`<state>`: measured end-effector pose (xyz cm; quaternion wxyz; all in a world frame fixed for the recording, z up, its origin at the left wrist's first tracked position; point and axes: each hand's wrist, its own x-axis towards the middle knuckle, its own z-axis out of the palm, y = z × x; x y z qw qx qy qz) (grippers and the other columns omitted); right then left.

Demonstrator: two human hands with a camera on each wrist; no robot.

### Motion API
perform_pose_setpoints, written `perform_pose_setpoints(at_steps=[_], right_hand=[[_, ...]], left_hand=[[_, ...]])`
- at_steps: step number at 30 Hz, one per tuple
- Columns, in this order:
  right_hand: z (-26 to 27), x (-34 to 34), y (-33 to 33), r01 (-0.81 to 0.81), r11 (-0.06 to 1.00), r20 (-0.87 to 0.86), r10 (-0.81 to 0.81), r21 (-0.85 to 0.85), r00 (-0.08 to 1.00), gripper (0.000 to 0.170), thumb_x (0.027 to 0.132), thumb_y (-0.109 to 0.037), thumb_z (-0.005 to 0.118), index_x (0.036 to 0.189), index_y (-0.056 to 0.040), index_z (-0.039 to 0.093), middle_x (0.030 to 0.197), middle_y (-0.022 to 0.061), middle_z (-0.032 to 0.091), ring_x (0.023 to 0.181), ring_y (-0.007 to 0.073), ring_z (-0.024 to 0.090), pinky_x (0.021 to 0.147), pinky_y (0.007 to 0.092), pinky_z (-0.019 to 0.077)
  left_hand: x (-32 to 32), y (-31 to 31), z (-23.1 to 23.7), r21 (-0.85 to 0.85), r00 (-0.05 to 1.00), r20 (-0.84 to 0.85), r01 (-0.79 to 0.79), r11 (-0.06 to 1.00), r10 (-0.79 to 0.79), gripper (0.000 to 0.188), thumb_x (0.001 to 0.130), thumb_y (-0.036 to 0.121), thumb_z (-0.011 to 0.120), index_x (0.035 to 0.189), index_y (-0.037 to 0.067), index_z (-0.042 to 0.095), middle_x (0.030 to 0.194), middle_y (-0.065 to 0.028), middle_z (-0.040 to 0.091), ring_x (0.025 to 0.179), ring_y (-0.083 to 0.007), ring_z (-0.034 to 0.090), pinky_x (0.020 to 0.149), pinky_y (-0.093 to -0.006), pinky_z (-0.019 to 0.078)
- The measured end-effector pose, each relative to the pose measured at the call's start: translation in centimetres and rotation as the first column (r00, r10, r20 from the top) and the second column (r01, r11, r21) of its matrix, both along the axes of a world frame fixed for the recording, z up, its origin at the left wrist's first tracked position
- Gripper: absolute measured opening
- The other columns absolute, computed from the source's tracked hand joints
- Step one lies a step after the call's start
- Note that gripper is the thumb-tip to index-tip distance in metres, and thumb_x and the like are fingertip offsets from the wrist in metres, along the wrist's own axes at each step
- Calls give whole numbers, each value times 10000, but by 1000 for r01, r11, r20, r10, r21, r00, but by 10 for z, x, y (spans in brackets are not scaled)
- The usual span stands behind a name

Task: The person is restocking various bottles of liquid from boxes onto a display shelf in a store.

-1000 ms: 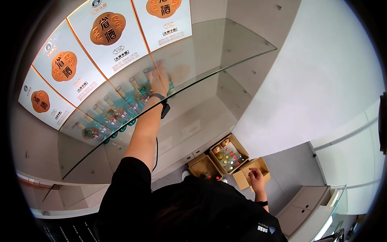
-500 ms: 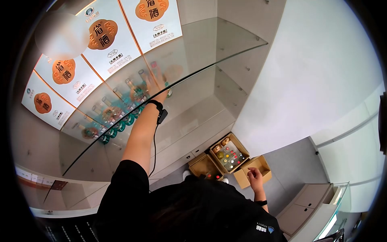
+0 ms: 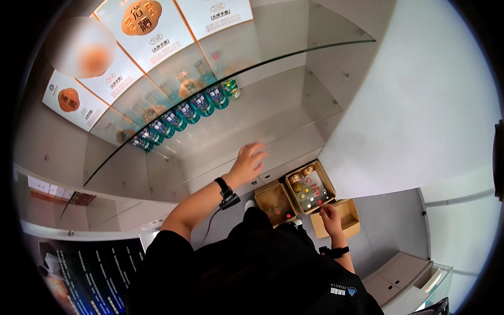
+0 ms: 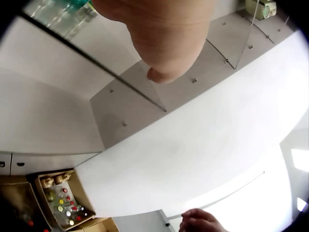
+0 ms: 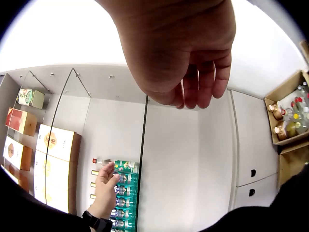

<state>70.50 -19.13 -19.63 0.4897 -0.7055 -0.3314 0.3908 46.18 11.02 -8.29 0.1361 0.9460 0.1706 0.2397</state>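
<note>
My left hand (image 3: 249,164) is in the air below and in front of the glass shelf (image 3: 315,26), fingers loosely bent and holding nothing. Along that shelf's front edge runs a row of clear bottles with teal bottoms and dark blue labels (image 3: 184,111). A bottle with a green label and red cap (image 3: 231,88) ends the row on the right. In the right wrist view the left hand (image 5: 104,191) overlaps these bottles. My right hand (image 3: 331,218) hangs low over the cardboard boxes, its fingers loosely curled around nothing.
White gift boxes (image 3: 163,31) with orange emblems line the shelf's back. On the floor, a cardboard box (image 3: 326,178) holds several capped bottles. Another box (image 3: 269,197) and an open-flapped carton (image 3: 350,215) stand beside it. A cabinet (image 3: 404,268) is at lower right.
My left hand has left the bottle at the row's right end and come down and forward off the shelf. That bottle stays standing there. The right hand has hardly moved.
</note>
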Motion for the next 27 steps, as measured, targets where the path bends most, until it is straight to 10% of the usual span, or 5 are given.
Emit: perform_pose_setpoints(at_steps=[6,14,27], right_hand=[[-26,6,22,-226,973,44,228,-48,973,159,872,-73,589,1021,-35,628,796,38,628,690,112,573,652,252,478],[-106,-11,40,-188,980,23,190,-66,981,174,874,-106,568,1018,-30,629,794,95,654,722,175,637,671,285,509],[-264,-90,17,-148,908,-123,107,-392,987,196,833,-123,567,1008,-63,630,848,95,633,781,224,620,729,326,496]], left_hand=[[-51,-77,-69,-421,969,-249,-103,901,-6,98,770,72,610,808,145,663,879,-12,612,911,-262,563,830,-397,449],[-82,-102,-159,-605,892,-438,-199,771,-114,54,791,126,629,838,102,640,801,-58,647,773,-259,617,699,-385,487],[-78,-114,-402,-476,650,-748,-384,791,-134,259,795,218,671,996,92,567,997,-111,600,905,-310,598,762,-410,495]])
